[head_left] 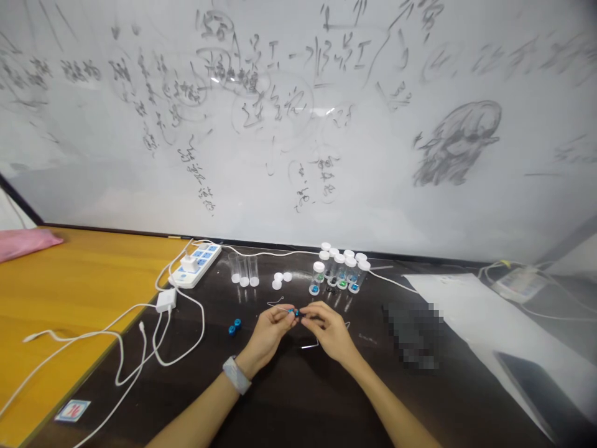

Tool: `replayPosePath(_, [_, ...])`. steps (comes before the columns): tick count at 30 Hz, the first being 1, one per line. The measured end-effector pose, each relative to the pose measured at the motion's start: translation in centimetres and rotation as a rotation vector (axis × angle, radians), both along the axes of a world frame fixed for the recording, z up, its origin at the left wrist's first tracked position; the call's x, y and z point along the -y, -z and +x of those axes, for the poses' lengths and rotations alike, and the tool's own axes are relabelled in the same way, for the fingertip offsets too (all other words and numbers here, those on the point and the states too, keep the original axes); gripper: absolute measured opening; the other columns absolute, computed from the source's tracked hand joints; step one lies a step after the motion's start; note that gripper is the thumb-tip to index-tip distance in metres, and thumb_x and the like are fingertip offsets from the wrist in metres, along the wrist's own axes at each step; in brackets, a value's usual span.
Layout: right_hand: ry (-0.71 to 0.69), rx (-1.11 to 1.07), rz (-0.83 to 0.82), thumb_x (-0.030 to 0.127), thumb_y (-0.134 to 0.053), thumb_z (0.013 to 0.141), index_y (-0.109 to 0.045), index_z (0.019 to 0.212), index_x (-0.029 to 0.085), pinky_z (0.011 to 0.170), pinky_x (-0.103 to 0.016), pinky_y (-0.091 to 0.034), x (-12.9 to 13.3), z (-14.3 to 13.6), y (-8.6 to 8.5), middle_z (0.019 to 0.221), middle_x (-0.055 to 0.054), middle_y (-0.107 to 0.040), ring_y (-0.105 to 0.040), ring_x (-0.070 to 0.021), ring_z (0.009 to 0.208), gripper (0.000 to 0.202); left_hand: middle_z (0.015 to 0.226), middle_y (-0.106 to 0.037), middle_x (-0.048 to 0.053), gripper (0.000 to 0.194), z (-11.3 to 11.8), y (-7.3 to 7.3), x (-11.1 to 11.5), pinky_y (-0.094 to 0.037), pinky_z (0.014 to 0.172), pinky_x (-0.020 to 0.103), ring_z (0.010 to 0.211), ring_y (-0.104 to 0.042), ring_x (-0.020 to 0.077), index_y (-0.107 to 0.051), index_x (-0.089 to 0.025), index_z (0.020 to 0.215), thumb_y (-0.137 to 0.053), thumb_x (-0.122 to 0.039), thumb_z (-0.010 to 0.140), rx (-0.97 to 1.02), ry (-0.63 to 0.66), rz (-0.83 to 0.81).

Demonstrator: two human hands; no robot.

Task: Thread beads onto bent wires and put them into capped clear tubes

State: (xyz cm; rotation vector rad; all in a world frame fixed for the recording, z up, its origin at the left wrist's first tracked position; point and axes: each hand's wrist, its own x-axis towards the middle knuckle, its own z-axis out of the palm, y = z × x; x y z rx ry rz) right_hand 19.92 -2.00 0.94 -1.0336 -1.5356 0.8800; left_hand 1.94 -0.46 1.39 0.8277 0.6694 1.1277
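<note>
Small shiny blue pieces (297, 313) sit between the fingertips of my two hands; their exact kind is too small to make out. My left hand (269, 331) pinches them from the left and my right hand (329, 328) from the right, fingertips almost meeting. A thin bent metal wire (276, 303) reaches out past my left fingertips. Below my right fingers lies a bent metal rod (310, 345), partly hidden by the hand. Two round blue pieces (234, 326) rest together on the dark table, left of my left hand.
Capped clear tubes (342, 274) with coloured pieces stand behind my hands. Three clear tubes (244, 270) and loose white caps (278, 278) are further left. A power strip (198, 264), white cables (203, 311), white paper (448, 292) and a dark flat device (532, 386) flank the workspace.
</note>
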Motion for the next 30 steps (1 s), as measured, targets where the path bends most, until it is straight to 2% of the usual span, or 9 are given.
replayPosePath(4, [0.083,-0.073,-0.027,0.041,-0.074,0.082,-0.072,0.100,0.021,0.080,-0.034,-0.060,-0.2,-0.3,0.7,0.096,-0.007,-0.073,-0.072,-0.0217,0.090,0.027,0.091,-0.076,0.007,0.035,0.1,0.4,-0.1,-0.052,0.090,0.032,0.087,-0.070,0.0179,-0.075,-0.015,0.096,-0.090,-0.029,0.068,-0.023,-0.042,0.039])
replayPosePath(11, [0.127,-0.105,-0.081,0.044,-0.075,0.083,-0.072,0.096,0.018,0.074,-0.035,-0.062,-0.1,-0.9,1.2,0.085,-0.007,-0.076,-0.074,-0.0231,0.079,0.030,0.090,-0.077,0.007,0.034,0.3,0.6,0.1,-0.053,0.087,0.032,0.086,-0.071,0.0191,-0.075,-0.015,0.095,-0.089,-0.030,0.067,-0.059,-0.090,0.073])
replayPosePath(15, [0.168,-0.067,0.011,0.041,-0.074,0.084,-0.073,0.095,0.019,0.076,-0.033,-0.063,0.4,-1.1,0.7,0.094,-0.008,-0.074,-0.072,-0.0222,0.085,0.025,0.085,-0.076,0.007,0.035,0.5,0.3,0.2,-0.053,0.086,0.030,0.083,-0.071,0.0182,-0.075,-0.015,0.094,-0.090,-0.029,0.066,-0.043,-0.123,0.053])
replayPosePath(18, [0.144,-0.053,0.112,0.038,-0.072,0.086,-0.073,0.092,0.020,0.081,-0.034,-0.063,0.7,-1.3,0.4,0.100,-0.008,-0.071,-0.071,-0.0207,0.088,0.020,0.084,-0.076,0.007,0.035,0.6,0.1,0.3,-0.053,0.083,0.030,0.082,-0.070,0.0176,-0.075,-0.014,0.092,-0.091,-0.029,0.065,-0.018,-0.144,0.021])
replayPosePath(21, [0.137,-0.069,0.139,0.036,-0.072,0.086,-0.074,0.094,0.021,0.082,-0.033,-0.063,0.6,-1.4,0.5,0.100,-0.007,-0.070,-0.071,-0.0201,0.089,0.017,0.085,-0.076,0.006,0.036,0.6,0.0,0.3,-0.053,0.084,0.029,0.082,-0.070,0.0170,-0.075,-0.014,0.092,-0.092,-0.029,0.064,0.002,-0.132,0.007])
replayPosePath(25, [0.160,-0.094,0.054,0.037,-0.073,0.086,-0.075,0.099,0.021,0.075,-0.032,-0.063,0.1,-1.3,1.1,0.095,-0.007,-0.074,-0.073,-0.0211,0.084,0.021,0.083,-0.076,0.006,0.036,0.5,-0.1,0.2,-0.053,0.085,0.029,0.082,-0.070,0.0169,-0.075,-0.014,0.093,-0.091,-0.028,0.065,-0.016,-0.113,0.047])
replayPosePath(30, [0.135,-0.167,-0.064,0.040,-0.075,0.083,-0.074,0.097,0.018,0.071,-0.033,-0.062,-0.1,-1.1,1.3,0.081,-0.007,-0.076,-0.074,-0.0219,0.074,0.026,0.087,-0.077,0.007,0.034,0.5,0.0,0.4,-0.053,0.086,0.031,0.084,-0.071,0.0189,-0.074,-0.014,0.094,-0.089,-0.028,0.067,-0.042,-0.111,0.092])
